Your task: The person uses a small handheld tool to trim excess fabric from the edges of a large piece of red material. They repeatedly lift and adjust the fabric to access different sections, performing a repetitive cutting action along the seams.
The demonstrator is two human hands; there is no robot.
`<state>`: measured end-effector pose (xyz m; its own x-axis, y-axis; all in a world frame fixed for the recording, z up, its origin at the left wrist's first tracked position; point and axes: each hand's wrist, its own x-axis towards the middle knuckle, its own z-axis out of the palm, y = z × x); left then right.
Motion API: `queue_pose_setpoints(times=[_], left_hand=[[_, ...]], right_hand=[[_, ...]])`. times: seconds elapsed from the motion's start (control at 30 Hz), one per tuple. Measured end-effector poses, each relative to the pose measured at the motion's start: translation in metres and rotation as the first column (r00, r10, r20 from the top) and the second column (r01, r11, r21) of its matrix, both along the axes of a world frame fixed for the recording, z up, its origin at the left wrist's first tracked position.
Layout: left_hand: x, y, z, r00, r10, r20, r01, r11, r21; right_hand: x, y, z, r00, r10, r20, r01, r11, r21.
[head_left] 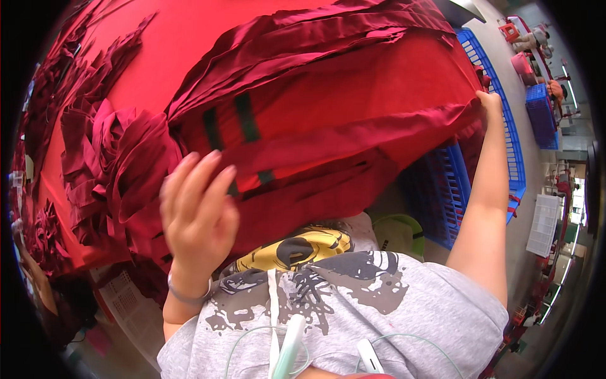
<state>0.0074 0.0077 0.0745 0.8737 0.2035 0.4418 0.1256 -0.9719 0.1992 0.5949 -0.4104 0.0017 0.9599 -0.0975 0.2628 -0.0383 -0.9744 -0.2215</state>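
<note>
A long dark red fabric strip (372,134) stretches across the red table covering (183,35). At its right end my right hand (490,102) is closed, pinching the fabric at the table's right edge with that arm reaching out. My left hand (199,211), slightly blurred, hovers above the strip's left part with fingers extended and nothing in them. Just beyond it, dark green bands (246,118) show on the red surface. Behind the strip lies a layered heap of dark red fabric (303,47). More fabric hangs over the near edge by my lap.
Crumpled dark red fabric (136,158) lies in a bunch at left. Blue plastic baskets (508,139) stand beside the table at right, with a lime-green object (401,234) near my lap. A white crate (543,224) stands farther right. Another person's arm (38,278) shows at far left.
</note>
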Motion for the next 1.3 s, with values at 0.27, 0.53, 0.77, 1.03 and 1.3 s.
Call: queue_pose_setpoints(times=[0.27, 0.53, 0.77, 1.03, 1.3], left_hand=[[-0.026, 0.008, -0.037, 0.912, 0.072, -0.403, -0.079, 0.997, -0.001], [-0.025, 0.021, -0.035, 0.950, 0.036, -0.310, -0.048, 0.998, -0.032], [-0.012, -0.004, -0.043, 0.998, 0.023, -0.064, -0.035, 0.978, -0.204], [-0.006, -0.006, -0.075, 0.998, 0.002, -0.069, -0.014, 0.985, -0.172], [-0.004, -0.009, -0.076, 0.998, 0.007, -0.063, -0.016, 0.991, -0.133]], right_hand=[[0.010, -0.013, -0.007, 0.997, -0.026, -0.067, 0.070, 0.559, 0.826], [-0.075, 0.061, 0.035, 0.968, 0.250, 0.040, -0.228, 0.795, 0.563], [-0.368, 0.248, 0.045, 0.351, 0.922, 0.161, -0.872, 0.259, 0.416], [-0.452, 0.267, 0.039, 0.175, 0.983, -0.049, -0.972, 0.180, 0.148], [-0.451, 0.278, 0.022, 0.245, 0.958, 0.151, -0.964, 0.224, 0.147]])
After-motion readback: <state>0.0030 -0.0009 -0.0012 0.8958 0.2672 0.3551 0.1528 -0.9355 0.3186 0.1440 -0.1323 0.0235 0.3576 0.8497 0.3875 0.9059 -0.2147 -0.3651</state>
